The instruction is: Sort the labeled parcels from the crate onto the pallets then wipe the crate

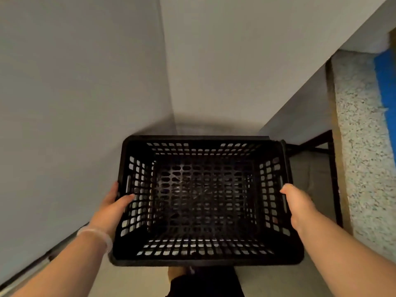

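I see the crate empty: no parcel lies inside and the floor of it is bare. From this I judge that the sorting part is done, or nearly done, though no pallets and no parcels are in view, so I cannot check where they went. The wiping is left, I believe. No cloth shows anywhere, and both hands are busy, so one of them must come free before any wiping can start.

My left hand grips the left wall of the crate, with the thumb laid over the rim to the inside and the other fingers hidden behind the wall. A pale bracelet sits on that wrist. My right hand grips the right wall in the same way, the thumb on the top edge. The hands are well apart, with the crate between them.

The crate is in front of me, close to a corner of the grey wall. I cannot tell if it rests on something or hangs in my hands. To its right is a speckled ledge.

The crate is black plastic, rectangular and rather deep, with a grid of holes in all walls and the bottom. It looks rigid and light. I see no clear dirt, but the picture is dim.
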The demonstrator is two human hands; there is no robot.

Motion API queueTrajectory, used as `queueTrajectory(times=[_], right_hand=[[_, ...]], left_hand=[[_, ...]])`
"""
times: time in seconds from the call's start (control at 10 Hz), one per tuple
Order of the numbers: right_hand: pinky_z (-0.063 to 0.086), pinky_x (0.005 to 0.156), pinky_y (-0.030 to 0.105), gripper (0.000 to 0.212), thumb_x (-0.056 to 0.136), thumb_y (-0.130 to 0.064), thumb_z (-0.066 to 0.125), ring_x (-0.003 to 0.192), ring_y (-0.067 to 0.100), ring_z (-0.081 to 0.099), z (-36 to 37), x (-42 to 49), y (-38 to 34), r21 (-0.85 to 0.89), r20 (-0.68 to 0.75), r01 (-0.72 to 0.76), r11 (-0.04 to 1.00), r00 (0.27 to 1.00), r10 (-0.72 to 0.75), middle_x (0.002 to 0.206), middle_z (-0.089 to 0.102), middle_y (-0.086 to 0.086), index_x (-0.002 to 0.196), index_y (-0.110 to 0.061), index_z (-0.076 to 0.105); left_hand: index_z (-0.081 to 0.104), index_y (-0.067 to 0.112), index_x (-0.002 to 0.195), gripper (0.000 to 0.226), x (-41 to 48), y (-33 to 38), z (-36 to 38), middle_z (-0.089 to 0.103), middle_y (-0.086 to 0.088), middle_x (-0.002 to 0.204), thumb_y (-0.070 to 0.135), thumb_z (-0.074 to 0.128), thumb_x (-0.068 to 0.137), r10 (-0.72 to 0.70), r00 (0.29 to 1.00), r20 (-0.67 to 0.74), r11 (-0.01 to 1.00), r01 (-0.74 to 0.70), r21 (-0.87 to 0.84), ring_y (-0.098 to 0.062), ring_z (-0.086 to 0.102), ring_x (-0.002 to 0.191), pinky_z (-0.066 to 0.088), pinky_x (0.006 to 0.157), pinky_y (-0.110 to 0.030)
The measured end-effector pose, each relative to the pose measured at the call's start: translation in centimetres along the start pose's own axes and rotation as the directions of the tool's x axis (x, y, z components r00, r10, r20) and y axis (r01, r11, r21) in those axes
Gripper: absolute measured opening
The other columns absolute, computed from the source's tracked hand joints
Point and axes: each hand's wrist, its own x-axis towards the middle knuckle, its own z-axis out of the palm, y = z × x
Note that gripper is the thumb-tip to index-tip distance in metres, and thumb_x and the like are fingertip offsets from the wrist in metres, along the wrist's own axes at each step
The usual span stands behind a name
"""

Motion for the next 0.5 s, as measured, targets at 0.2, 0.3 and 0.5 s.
queueTrajectory(times=[0.2,0.3,0.5], right_hand=[[0.038,0.085,0.041,0.047,0.089,-0.014,0.052,0.098,0.025,0.049,1.0,3.8,2.0,-0.017,0.004,0.040,0.999,0.999,-0.040,0.106,0.052,0.003,0.135,-0.013,0.044],[0.047,0.078,0.039,0.047,0.086,-0.016,0.058,0.087,0.024,0.054,1.2,3.7,2.3,-0.085,-0.010,0.117,0.989,0.993,-0.119,0.103,0.057,0.007,0.131,-0.014,0.045],[0.043,0.105,0.049,0.094,0.079,-0.038,0.073,0.127,0.028,0.048,0.7,-0.3,1.8,-0.274,0.109,0.244,0.930,0.969,-0.222,0.146,0.044,0.002,0.153,-0.036,0.015]], left_hand=[[0.055,0.051,0.122,0.044,2.7,-2.0,1.0,0.064,-0.002,0.125,0.022,0.061,0.089,0.057,0.998,-0.014,0.998,-0.057,0.018,-0.028,0.066,0.105,0.052,0.091,-0.053],[0.041,0.056,0.133,0.067,4.6,-3.7,0.2,0.051,0.002,0.136,0.048,0.072,0.074,0.076,0.996,-0.040,0.986,-0.069,0.149,-0.029,0.059,0.117,0.049,0.094,-0.054],[0.014,0.036,0.154,0.090,0.7,0.0,3.0,0.010,0.003,0.162,0.047,0.069,0.084,0.078,0.996,-0.052,0.897,-0.047,0.439,-0.024,0.017,0.148,0.018,0.119,-0.047]])
